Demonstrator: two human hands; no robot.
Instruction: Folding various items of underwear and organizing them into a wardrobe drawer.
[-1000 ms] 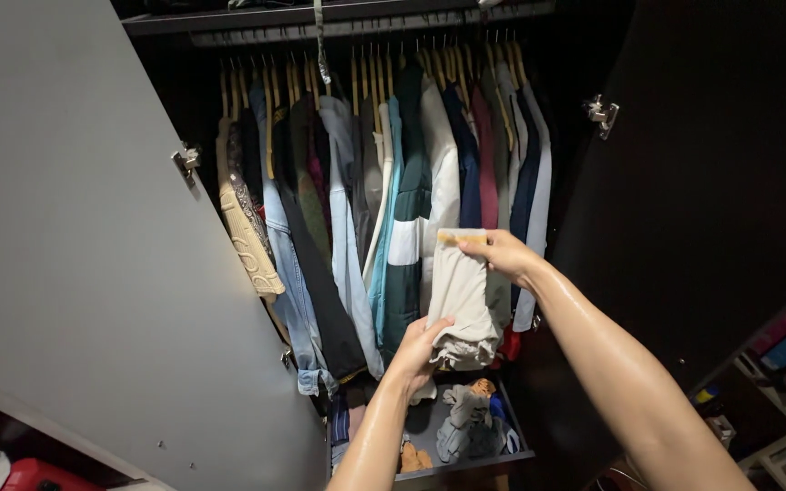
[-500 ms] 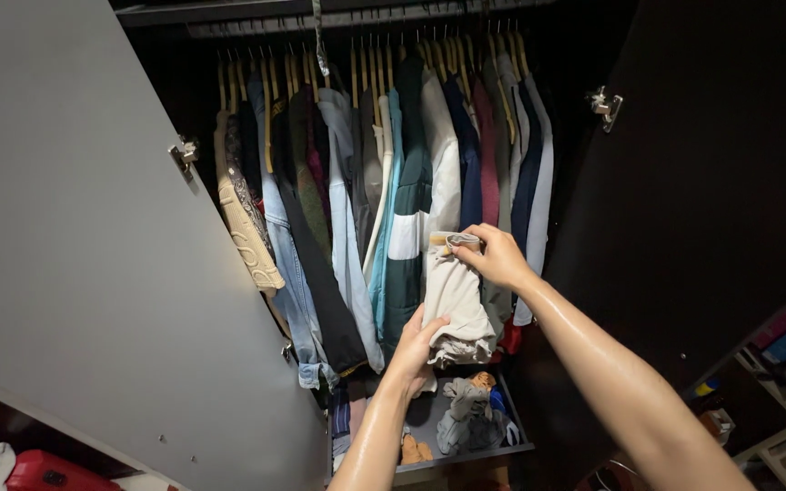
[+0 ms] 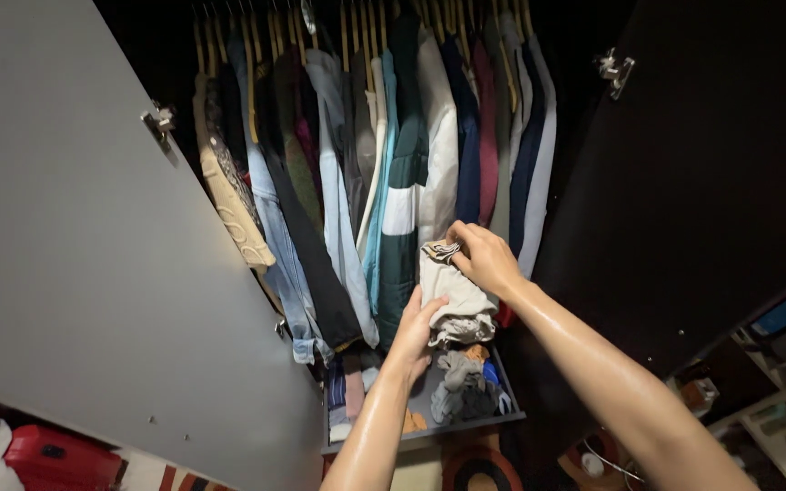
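Beige garment (image 3: 452,295), already bunched into a partial roll, sits in front of the hanging clothes (image 3: 384,155), right hand (image 3: 484,259) clenched on its top, left hand (image 3: 420,332) gripping its lower edge, above the drawer (image 3: 420,414) it hasn't reached.

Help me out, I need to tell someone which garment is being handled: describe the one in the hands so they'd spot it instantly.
Look into the open wardrobe, below the row of hanging clothes and just above the drawer of small items. There the left hand and right hand hold a pale beige garment, bunched up. Unlike its neighbours, it hangs from no hanger.
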